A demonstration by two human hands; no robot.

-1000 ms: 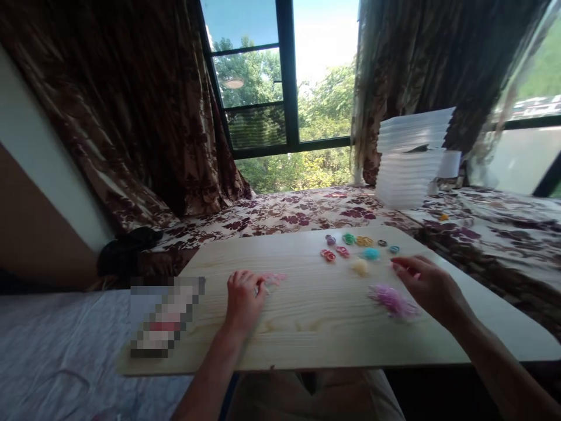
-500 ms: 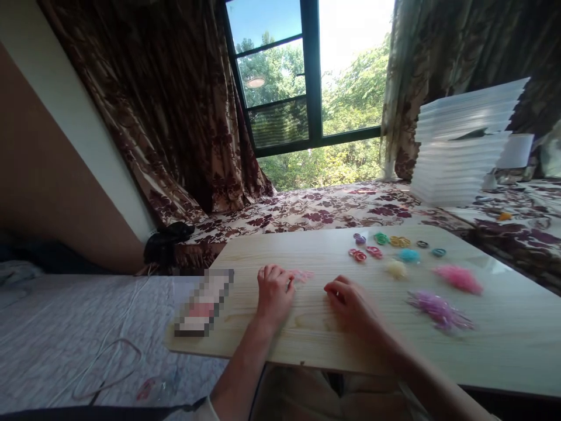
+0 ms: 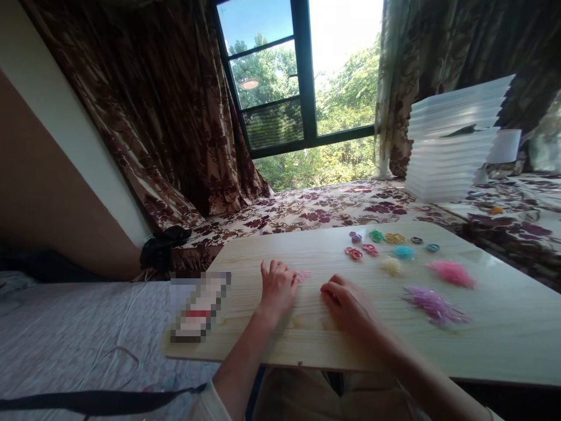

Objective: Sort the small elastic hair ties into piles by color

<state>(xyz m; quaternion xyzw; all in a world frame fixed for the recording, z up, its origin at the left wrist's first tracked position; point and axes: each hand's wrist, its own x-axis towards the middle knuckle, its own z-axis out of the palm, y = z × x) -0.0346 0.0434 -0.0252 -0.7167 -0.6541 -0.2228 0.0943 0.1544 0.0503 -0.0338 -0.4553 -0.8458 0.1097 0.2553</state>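
Note:
My left hand (image 3: 279, 286) rests on the light wooden board with its fingers bent. Its thumb and index finger come together beside a small pile of pale pink strips (image 3: 303, 275); anything between them is too small to make out. To the right, apart from that pile, my right hand (image 3: 348, 299) lies on the board with its fingers curled in a pinch. What it may hold is hidden. Nearest to it on the right are a bundle of purple strips (image 3: 433, 305) and a cream-coloured pile (image 3: 391, 266).
On the wooden board (image 3: 245, 257), a pink bundle (image 3: 451, 273), a blue pile (image 3: 403, 252) and several coloured rings (image 3: 394, 238) lie to the right. A blurred-out phone-like object (image 3: 199, 310) is at left. Behind stands a white stack (image 3: 449, 149) on floral cloth (image 3: 307, 210).
The whole view has shifted slightly. My left hand has edged right toward the pink strips, its outer fingers lifting a little apart. The right hand keeps about the same pose.

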